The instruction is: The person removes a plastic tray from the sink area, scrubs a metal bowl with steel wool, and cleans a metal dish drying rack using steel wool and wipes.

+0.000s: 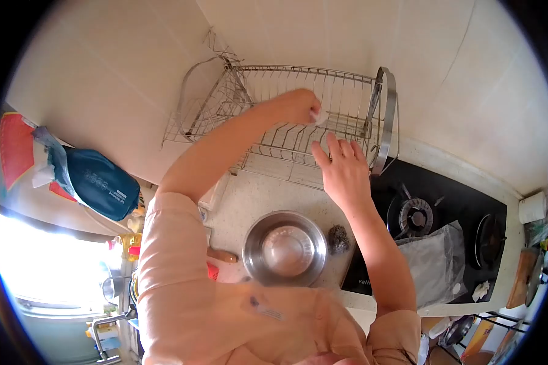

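1. Our left hand (298,106) curls closed round a small white object (317,115), pressing it against the wire dish rack (286,115); what it is we cannot tell.
2. Our right hand (342,170) is open, fingers spread on the rack's front edge, seemingly to steady it.
3. A round steel bowl (284,248) sits below on the counter, a dark scouring ball (338,238) just beside it.

Peach short-sleeved top, bare forearms

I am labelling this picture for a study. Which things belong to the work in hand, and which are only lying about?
In hand:
left hand holding a small white thing
right hand
wire dish rack

Lying about:
steel bowl
scouring ball
gas hob
blue bag
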Tool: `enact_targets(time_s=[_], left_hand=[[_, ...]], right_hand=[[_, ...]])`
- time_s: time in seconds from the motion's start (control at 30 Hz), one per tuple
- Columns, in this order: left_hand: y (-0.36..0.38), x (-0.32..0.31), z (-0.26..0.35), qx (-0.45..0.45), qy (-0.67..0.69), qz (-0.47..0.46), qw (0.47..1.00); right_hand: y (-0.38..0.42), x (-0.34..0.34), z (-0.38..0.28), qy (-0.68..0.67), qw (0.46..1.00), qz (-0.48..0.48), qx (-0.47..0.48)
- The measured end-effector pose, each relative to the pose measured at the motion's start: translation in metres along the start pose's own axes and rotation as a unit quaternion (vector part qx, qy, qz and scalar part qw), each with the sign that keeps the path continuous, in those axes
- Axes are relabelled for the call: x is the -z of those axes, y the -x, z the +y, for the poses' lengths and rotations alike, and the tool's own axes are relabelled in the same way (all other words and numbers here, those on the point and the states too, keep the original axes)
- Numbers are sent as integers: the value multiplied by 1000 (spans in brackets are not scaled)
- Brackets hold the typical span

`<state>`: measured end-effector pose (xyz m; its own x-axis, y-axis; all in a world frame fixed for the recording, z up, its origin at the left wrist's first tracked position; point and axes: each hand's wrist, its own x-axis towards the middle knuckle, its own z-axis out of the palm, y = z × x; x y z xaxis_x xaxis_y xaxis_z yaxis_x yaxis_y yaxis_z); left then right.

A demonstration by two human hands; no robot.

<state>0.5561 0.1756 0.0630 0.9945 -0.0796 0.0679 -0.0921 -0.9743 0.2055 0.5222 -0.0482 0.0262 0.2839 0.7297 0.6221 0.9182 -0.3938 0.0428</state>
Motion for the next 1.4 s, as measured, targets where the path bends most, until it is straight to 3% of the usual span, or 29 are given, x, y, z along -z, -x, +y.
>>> enact_targets(time_s=[0.03, 0.13, 0.23, 0.27, 0.33, 0.43, 0.53, 0.63, 0.73, 0.83, 0.93, 1.03, 1.13, 1.23, 1.4], left_hand=[[-6, 11, -1, -7, 2, -21, 1000], [-44, 25, -7, 12, 61, 268, 961], [-71, -12, -23, -9, -32, 258, 966], [-75, -16, -22, 22, -44, 239, 970], [-59, -15, 6, 87, -69, 190, 975], [-39, -17, 13, 67, -133, 73, 986], [-10, -32, 19, -2, -130, 6, 991], [-31, 12, 5, -21, 39, -106, 993], [-66, 29, -1, -44, 23, 245, 968], [-88, -4, -16, -84, -106, 98, 986], [-71, -6, -5, -59, -94, 74, 991], [-35, -44, 3, -104, -35, 23, 994], [-41, -16, -2, -150, -8, -19, 988], [-60, 5, 16, -144, 39, 215, 965], [-66, -30, 13, -163, -23, 138, 977]], right_hand=[[0, 1, 0, 0, 1000, -2, 1], [0, 1, -1, -3, 1000, -1, -7], [0, 0, 1, -8, 1000, 4, -1], [0, 0, 2, -4, 1000, 2, 2], [2, 1, 1, 0, 1000, -6, 4], [1, 0, 0, 0, 1000, -5, 9], [4, -1, 2, -2, 1000, 9, 12], [5, 1, 3, 4, 1000, -9, 17], [3, 0, 4, 7, 1000, -8, 15], [3, 0, 4, 10, 1000, -15, 19], [3, 2, 3, 9, 1000, -13, 16], [4, 1, 3, 3, 1000, -13, 19], [2, 2, 4, -1, 1000, -4, 20], [3, 0, 5, -4, 1000, 15, 20], [2, 1, 4, -13, 1000, 21, 18]])
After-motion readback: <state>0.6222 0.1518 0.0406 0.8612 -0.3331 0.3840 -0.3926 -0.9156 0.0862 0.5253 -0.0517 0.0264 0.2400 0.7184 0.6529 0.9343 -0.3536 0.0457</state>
